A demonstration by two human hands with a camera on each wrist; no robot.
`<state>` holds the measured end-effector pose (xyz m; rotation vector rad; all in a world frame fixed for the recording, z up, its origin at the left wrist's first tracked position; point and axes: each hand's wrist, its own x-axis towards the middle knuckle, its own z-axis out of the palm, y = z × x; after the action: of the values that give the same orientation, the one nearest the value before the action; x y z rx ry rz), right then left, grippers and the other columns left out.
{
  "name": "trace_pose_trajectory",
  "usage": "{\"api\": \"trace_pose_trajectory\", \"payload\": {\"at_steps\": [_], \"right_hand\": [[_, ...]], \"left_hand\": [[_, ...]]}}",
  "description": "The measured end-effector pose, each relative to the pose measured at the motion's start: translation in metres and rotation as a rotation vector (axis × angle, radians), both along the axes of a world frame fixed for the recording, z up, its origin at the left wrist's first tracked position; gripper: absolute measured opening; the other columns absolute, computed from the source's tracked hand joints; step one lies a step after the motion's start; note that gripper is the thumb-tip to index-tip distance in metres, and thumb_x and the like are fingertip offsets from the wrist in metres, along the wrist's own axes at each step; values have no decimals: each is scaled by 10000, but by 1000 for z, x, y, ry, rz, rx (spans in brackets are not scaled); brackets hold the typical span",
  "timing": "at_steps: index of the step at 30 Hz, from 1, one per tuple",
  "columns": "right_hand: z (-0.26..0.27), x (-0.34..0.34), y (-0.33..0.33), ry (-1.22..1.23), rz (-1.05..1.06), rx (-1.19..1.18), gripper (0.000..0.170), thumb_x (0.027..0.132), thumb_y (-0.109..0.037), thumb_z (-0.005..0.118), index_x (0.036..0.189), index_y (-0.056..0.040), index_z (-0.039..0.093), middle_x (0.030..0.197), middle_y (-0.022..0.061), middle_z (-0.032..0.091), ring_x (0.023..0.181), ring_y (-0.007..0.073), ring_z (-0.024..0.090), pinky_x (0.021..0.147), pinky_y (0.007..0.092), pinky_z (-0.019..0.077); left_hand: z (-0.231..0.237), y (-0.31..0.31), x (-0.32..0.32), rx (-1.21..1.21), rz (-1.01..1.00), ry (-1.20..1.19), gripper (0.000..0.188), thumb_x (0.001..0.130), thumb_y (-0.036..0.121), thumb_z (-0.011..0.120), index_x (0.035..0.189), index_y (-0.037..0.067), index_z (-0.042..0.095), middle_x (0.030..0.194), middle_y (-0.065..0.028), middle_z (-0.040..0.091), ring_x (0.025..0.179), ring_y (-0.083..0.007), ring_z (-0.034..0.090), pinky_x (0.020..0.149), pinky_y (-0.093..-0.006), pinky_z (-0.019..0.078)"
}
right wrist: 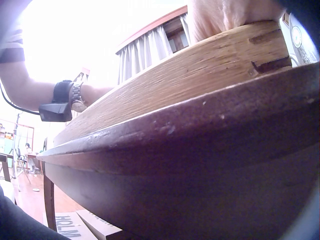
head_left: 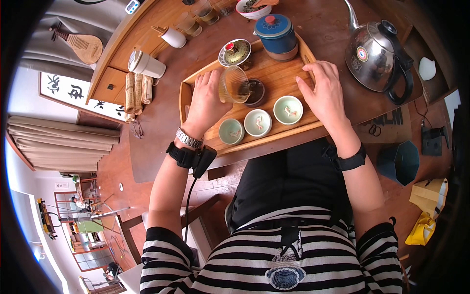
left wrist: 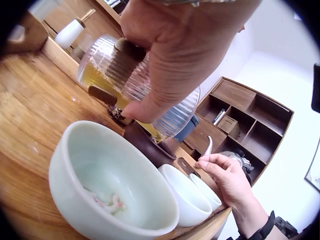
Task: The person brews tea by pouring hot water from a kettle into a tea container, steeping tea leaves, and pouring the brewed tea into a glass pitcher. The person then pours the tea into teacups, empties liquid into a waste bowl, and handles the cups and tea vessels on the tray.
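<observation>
Left hand [head_left: 206, 102] grips a tilted, ribbed clear-glass pitcher [head_left: 235, 85]; right hand [head_left: 325, 93] hangs loosely open, right edge of brown wooden tray [head_left: 280, 81]. Cardboard [right wrist: 76, 226] says "HOLM" lol.

The tray [head_left: 281, 78] lies before me on the bench [head_left: 161, 127]. Along its near side I have three cups in a row: the left cup [head_left: 231, 131], the middle cup [head_left: 257, 122] and the right cup [head_left: 288, 110]. Behind them sits the small bowl [head_left: 255, 93], with the glass pitcher [head_left: 234, 85] to its left, in my left grip [head_left: 208, 100] above the tray. Farther back on the tray are the lidded cup [head_left: 235, 52] and, right of it, the lidded pot [head_left: 276, 36]. The kettle [head_left: 374, 56] is right of the tray, the tumbler [head_left: 147, 66] left.
</observation>
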<state>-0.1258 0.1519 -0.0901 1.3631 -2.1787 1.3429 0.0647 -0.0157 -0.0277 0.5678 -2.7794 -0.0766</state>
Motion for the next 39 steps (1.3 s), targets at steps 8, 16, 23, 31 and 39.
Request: {"api": "trace_pose_trajectory", "payload": {"at_steps": [8, 16, 23, 31, 39], "right_hand": [[0, 0, 0, 10, -7, 13, 261, 716, -119, 674, 922, 1, 568, 925, 157, 557, 950, 311, 497, 846, 381, 420], [-2, 0, -1, 51, -14, 11, 261, 707, -107, 678, 916, -3, 562, 937, 154, 557, 957, 315, 495, 841, 385, 421], [-1, 0, -1, 68, -8, 32, 259, 708, -104, 676, 918, -6, 560, 939, 150, 557, 957, 316, 494, 834, 387, 421], [2, -1, 0, 9, -19, 36, 244, 723, -117, 671, 923, -23, 566, 956, 144, 565, 950, 316, 508, 831, 390, 417], [32, 31, -14, -105, 104, 173, 356, 749, -218, 671, 998, 9, 556, 1004, 179, 567, 988, 339, 511, 849, 395, 416]], "left_hand": [[1, 1, -1, -28, -17, -11, 651, 543, 37, 683, 1141, 7, 426, 993, -186, 511, 993, -366, 475, 948, -461, 340], [-3, -2, 1, 18, -11, 49, 638, 555, 42, 680, 1142, 11, 430, 1010, -191, 515, 1021, -366, 471, 949, -472, 335], [-7, -12, 3, 578, 106, 279, 606, 576, 69, 710, 1112, -9, 440, 1057, -160, 535, 986, -284, 548, 832, -332, 455], [-36, -31, 6, 948, 42, 684, 585, 614, 37, 746, 1117, 24, 448, 1084, -94, 553, 976, -178, 554, 831, -297, 470], [-41, -39, 17, 1153, 73, 890, 612, 658, -55, 698, 1183, 16, 394, 1138, -128, 525, 1043, -209, 529, 864, -318, 471]]}}
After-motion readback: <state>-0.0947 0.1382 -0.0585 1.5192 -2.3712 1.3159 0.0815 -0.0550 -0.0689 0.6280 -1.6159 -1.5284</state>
